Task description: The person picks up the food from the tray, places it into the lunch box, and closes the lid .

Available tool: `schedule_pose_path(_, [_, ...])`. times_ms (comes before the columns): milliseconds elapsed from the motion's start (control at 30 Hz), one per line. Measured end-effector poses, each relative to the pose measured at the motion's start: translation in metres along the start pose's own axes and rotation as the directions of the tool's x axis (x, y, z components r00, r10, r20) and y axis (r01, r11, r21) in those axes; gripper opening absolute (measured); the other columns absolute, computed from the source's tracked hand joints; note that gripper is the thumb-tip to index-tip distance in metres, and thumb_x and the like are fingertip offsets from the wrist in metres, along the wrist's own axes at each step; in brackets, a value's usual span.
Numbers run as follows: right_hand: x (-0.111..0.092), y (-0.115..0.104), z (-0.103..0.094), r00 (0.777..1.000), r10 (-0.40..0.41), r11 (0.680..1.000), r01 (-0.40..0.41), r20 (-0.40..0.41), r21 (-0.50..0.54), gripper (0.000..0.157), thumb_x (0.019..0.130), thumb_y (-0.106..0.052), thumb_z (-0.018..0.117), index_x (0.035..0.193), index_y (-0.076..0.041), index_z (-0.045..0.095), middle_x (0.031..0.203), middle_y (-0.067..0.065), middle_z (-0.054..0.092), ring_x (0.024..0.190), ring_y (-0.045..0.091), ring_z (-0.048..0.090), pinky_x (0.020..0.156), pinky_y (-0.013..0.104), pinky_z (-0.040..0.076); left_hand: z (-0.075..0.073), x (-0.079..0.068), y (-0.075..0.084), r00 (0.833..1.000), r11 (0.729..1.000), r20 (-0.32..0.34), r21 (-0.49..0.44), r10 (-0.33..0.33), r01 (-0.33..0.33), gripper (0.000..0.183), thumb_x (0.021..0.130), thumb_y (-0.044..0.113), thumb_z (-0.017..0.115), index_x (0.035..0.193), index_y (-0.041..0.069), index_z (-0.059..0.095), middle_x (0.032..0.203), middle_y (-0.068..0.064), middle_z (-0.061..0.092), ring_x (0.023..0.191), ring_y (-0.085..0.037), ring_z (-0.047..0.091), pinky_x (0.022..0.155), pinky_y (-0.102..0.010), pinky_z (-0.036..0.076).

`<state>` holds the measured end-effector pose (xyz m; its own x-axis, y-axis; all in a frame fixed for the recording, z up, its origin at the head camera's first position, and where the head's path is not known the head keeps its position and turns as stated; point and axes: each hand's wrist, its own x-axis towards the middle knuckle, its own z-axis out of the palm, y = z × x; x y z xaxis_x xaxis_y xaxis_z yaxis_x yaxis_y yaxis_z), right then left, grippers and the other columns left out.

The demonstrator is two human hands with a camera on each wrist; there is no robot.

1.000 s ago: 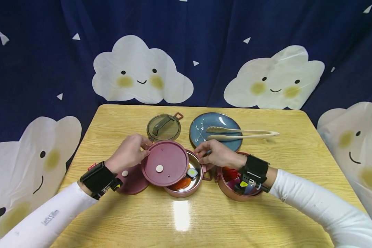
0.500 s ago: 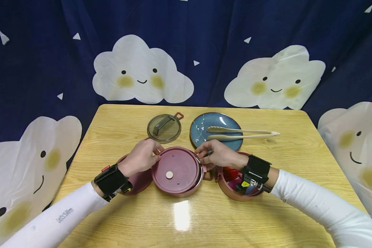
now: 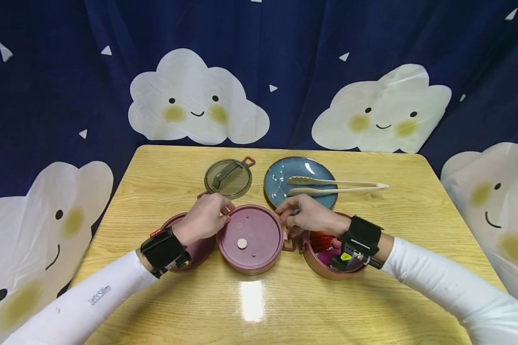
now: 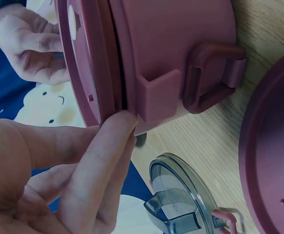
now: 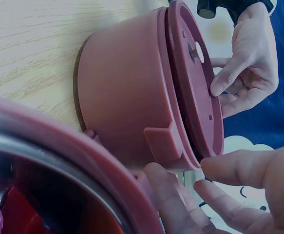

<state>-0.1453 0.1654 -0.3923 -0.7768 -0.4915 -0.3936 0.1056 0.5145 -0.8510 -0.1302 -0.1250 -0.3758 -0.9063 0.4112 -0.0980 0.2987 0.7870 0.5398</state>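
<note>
A round pink lunch box [image 3: 251,271] stands in the middle of the table under a plum-coloured lid [image 3: 259,230] with a white button. In both wrist views the lid tilts slightly, a dark gap showing between it and the box wall [image 5: 122,87]. My left hand [image 3: 204,216] pinches the lid's far left edge, thumb above and fingers below. On the far right side, my right hand [image 3: 311,215] grips the box at its rim, the thumb touching the edge beside a side tab [image 5: 162,142]. The lid hides the box's contents.
Under my right wrist stands a second pink box [image 3: 321,269] with red and purple pieces. Another plum lid [image 3: 200,256] lies under my left wrist. Behind are a tinted see-through lid [image 3: 237,184] with a black handle and a blue plate [image 3: 291,165] bearing wooden tongs [image 3: 357,189].
My left hand has moved right with the lid, from partly over the lunch box to covering its opening. The toy-like food pieces inside have gone out of sight. My right hand has barely shifted.
</note>
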Motion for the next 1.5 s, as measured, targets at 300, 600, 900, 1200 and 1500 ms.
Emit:
schedule_pose_path(300, [-0.004, -0.003, -0.002, 1.0, -0.008, 1.0, 0.008, -0.013, -0.002, 0.036, 0.095, 0.008, 0.056, 0.13, 0.007, 0.065, 0.11, 0.019, 0.07, 0.088, 0.023, 0.072, 0.082, 0.046, 0.066, 0.005, 0.003, 0.004, 1.0, 0.999, -0.028, 0.04, 0.01, -0.009, 0.02, 0.093, 0.001, 0.073, 0.111, 0.003, 0.08, 0.097, -0.012, 0.081, 0.092, -0.025, 0.076, 0.085, -0.041, 0.061])
schedule_pose_path(600, [-0.01, -0.012, 0.003, 0.991, -0.115, 0.958, 0.094, -0.063, -0.27, 0.031, 0.099, -0.008, 0.071, 0.128, 0.001, 0.069, 0.112, 0.015, 0.07, 0.082, 0.024, 0.075, 0.074, 0.037, 0.065, 0.008, 0.003, 0.005, 0.999, 0.997, -0.041, 0.078, 0.021, -0.017, 0.018, 0.094, 0.003, 0.074, 0.11, 0.003, 0.081, 0.1, -0.011, 0.081, 0.096, -0.027, 0.077, 0.089, -0.044, 0.06])
schedule_pose_path(900, [-0.016, -0.021, 0.014, 0.927, -0.376, 0.741, 0.292, -0.013, -0.604, 0.059, 0.091, -0.042, 0.082, 0.137, -0.009, 0.067, 0.127, 0.01, 0.068, 0.102, 0.023, 0.069, 0.087, 0.039, 0.06, 0.008, -0.001, 0.0, 0.999, 0.997, -0.02, 0.065, 0.049, -0.047, 0.039, 0.096, 0.025, 0.078, 0.123, -0.002, 0.074, 0.116, -0.016, 0.077, 0.112, -0.031, 0.072, 0.095, -0.048, 0.058])
schedule_pose_path(1200, [-0.02, -0.023, 0.031, 0.918, -0.393, 0.553, 0.279, 0.049, -0.785, 0.095, 0.082, -0.071, 0.077, 0.155, -0.016, 0.053, 0.16, 0.016, 0.049, 0.143, 0.033, 0.055, 0.111, 0.051, 0.053, 0.007, -0.026, 0.003, 0.987, 0.983, 0.043, 0.086, 0.156, -0.159, 0.092, 0.086, 0.061, 0.081, 0.151, 0.002, 0.054, 0.149, -0.024, 0.056, 0.136, -0.037, 0.058, 0.11, -0.054, 0.053])
schedule_pose_path(1500, [-0.019, -0.017, 0.039, 0.924, -0.364, 0.502, 0.3, 0.117, -0.811, 0.117, 0.079, -0.08, 0.073, 0.165, -0.011, 0.034, 0.176, 0.018, 0.023, 0.158, 0.038, 0.036, 0.121, 0.054, 0.044, 0.023, -0.04, -0.003, 0.974, 0.946, 0.046, 0.23, 0.223, -0.228, 0.116, 0.08, 0.084, 0.069, 0.162, 0.007, 0.039, 0.166, -0.026, 0.038, 0.152, -0.044, 0.042, 0.122, -0.056, 0.042])
